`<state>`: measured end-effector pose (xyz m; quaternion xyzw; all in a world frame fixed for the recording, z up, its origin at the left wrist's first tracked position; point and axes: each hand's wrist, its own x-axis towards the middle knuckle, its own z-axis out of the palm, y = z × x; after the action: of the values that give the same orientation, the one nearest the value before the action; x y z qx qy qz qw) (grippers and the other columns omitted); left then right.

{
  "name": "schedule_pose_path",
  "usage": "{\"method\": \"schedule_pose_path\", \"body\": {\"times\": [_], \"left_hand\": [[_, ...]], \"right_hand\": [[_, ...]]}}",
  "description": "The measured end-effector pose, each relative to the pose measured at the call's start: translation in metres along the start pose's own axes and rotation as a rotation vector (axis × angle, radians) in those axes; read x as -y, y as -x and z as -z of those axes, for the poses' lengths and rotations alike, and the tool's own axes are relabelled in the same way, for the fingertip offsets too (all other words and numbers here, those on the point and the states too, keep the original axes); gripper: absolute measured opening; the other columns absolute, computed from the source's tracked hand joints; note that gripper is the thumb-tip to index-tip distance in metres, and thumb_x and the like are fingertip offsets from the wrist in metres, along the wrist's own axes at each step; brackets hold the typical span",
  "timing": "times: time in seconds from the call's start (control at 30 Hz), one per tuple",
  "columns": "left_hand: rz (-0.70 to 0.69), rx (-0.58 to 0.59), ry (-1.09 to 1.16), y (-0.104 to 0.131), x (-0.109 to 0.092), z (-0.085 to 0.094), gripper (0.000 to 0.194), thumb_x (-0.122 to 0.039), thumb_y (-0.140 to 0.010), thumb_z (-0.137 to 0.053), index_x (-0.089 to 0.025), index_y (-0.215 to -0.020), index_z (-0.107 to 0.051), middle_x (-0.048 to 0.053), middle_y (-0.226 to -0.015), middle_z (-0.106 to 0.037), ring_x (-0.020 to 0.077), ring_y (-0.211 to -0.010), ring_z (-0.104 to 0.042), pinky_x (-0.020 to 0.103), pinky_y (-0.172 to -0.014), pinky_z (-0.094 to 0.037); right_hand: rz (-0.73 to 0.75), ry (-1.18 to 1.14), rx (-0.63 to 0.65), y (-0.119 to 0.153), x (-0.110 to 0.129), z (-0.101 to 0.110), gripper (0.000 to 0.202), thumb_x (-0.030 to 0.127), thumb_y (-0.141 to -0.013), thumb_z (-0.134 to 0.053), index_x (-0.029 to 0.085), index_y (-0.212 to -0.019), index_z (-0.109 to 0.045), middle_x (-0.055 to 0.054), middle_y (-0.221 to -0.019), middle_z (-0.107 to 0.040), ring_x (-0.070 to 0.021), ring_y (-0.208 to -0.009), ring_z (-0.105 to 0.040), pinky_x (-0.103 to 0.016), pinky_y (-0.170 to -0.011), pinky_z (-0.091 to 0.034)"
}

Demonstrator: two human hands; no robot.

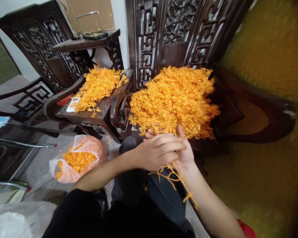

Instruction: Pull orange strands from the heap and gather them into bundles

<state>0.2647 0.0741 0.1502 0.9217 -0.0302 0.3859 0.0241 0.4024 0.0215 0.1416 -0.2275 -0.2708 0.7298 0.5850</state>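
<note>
A big bunch of orange artificial flower sprigs (175, 99) is held up in front of me. My right hand (185, 150) grips its stems from below, and thin orange stems (175, 178) hang down under the hand. My left hand (159, 150) lies across the front of the right one, fingers closed around the same stems. Both forearms reach up from my lap, over dark trousers (149, 195).
A dark carved wooden chair (106, 109) at left carries a pile of orange sprigs (98, 86). A clear plastic bag (75, 158) with more orange sprigs lies on the floor. Carved wooden screens (164, 33) stand behind. A blurred yellow mass (270, 66) fills the right.
</note>
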Motion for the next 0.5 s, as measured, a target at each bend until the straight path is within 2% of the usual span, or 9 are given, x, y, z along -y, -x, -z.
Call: {"method": "schedule_pose_path", "body": {"times": [0.07,0.13,0.2,0.27,0.33,0.37,0.43,0.47,0.5], "left_hand": [[0.012,0.120,-0.060,0.024,-0.016,-0.004,0.024,-0.018,-0.101,-0.049,-0.017,-0.114,-0.069,0.009,-0.138,-0.069,0.0214,-0.141,-0.054,0.040,-0.120,-0.046],[0.054,0.171,-0.035,0.049,-0.029,0.000,0.032,-0.015,-0.100,-0.053,-0.017,-0.129,-0.065,0.009,-0.140,-0.068,0.0205,-0.142,-0.053,0.041,-0.122,-0.044],[0.206,0.057,0.021,0.071,-0.037,0.007,0.039,-0.014,-0.098,-0.055,-0.023,-0.135,-0.063,0.007,-0.132,-0.072,0.0200,-0.136,-0.058,0.042,-0.119,-0.046],[0.574,-0.121,0.147,0.086,-0.041,0.013,0.038,-0.016,-0.098,-0.055,-0.025,-0.134,-0.065,0.008,-0.127,-0.073,0.0221,-0.128,-0.063,0.044,-0.113,-0.049],[0.960,-0.205,0.482,0.089,-0.041,0.010,0.036,-0.029,-0.099,-0.058,-0.024,-0.134,-0.066,0.012,-0.132,-0.070,0.0260,-0.126,-0.064,0.045,-0.107,-0.052],[1.089,-0.211,0.715,0.087,-0.040,0.005,0.042,-0.038,-0.097,-0.063,-0.023,-0.136,-0.065,0.013,-0.135,-0.068,0.0279,-0.125,-0.065,0.045,-0.105,-0.053],[1.194,-0.263,1.144,0.080,-0.037,-0.012,0.063,-0.053,-0.084,-0.076,-0.020,-0.137,-0.064,0.014,-0.135,-0.068,0.0303,-0.122,-0.067,0.043,-0.103,-0.053],[1.249,-0.317,1.270,0.076,-0.034,-0.022,0.066,-0.053,-0.079,-0.081,-0.019,-0.134,-0.065,0.014,-0.131,-0.071,0.0296,-0.118,-0.068,0.042,-0.103,-0.052],[1.319,-0.406,1.338,0.072,-0.032,-0.031,0.062,-0.051,-0.077,-0.083,-0.017,-0.127,-0.069,0.013,-0.123,-0.073,0.0278,-0.114,-0.070,0.040,-0.103,-0.052]], "right_hand": [[-0.025,0.002,-0.072,0.002,-0.003,0.006,0.034,0.055,-0.093,-0.065,0.022,-0.094,-0.063,-0.001,-0.072,-0.060,-0.0137,-0.065,-0.059,-0.024,-0.055,-0.050],[0.014,-0.005,-0.164,0.004,-0.007,0.009,0.029,0.048,-0.089,-0.072,0.021,-0.091,-0.061,0.000,-0.076,-0.058,-0.0113,-0.063,-0.055,-0.024,-0.057,-0.051],[0.092,0.019,-0.231,0.006,-0.009,0.012,0.029,0.045,-0.086,-0.076,0.022,-0.091,-0.058,0.001,-0.080,-0.056,-0.0080,-0.058,-0.047,-0.022,-0.052,-0.046],[0.151,0.123,-0.268,0.007,-0.013,0.015,0.030,0.046,-0.088,-0.075,0.022,-0.092,-0.057,0.001,-0.083,-0.055,-0.0069,-0.055,-0.041,-0.020,-0.046,-0.039],[0.181,0.353,-0.317,0.008,-0.018,0.017,0.028,0.048,-0.093,-0.068,0.022,-0.096,-0.058,-0.001,-0.087,-0.058,-0.0092,-0.059,-0.047,-0.022,-0.048,-0.041],[0.191,0.525,-0.325,0.009,-0.023,0.016,0.026,0.048,-0.095,-0.065,0.022,-0.099,-0.060,-0.003,-0.090,-0.060,-0.0120,-0.065,-0.053,-0.025,-0.054,-0.047],[0.190,0.948,-0.268,0.015,-0.032,0.012,0.024,0.041,-0.097,-0.060,0.022,-0.112,-0.063,-0.008,-0.105,-0.064,-0.0204,-0.089,-0.064,-0.036,-0.078,-0.058],[0.177,1.171,-0.225,0.020,-0.036,0.009,0.028,0.036,-0.096,-0.060,0.021,-0.120,-0.063,-0.012,-0.116,-0.063,-0.0254,-0.104,-0.064,-0.043,-0.092,-0.057],[0.160,1.378,-0.186,0.026,-0.039,0.005,0.036,0.033,-0.094,-0.062,0.019,-0.127,-0.062,-0.016,-0.126,-0.060,-0.0310,-0.117,-0.060,-0.050,-0.102,-0.053]]}}
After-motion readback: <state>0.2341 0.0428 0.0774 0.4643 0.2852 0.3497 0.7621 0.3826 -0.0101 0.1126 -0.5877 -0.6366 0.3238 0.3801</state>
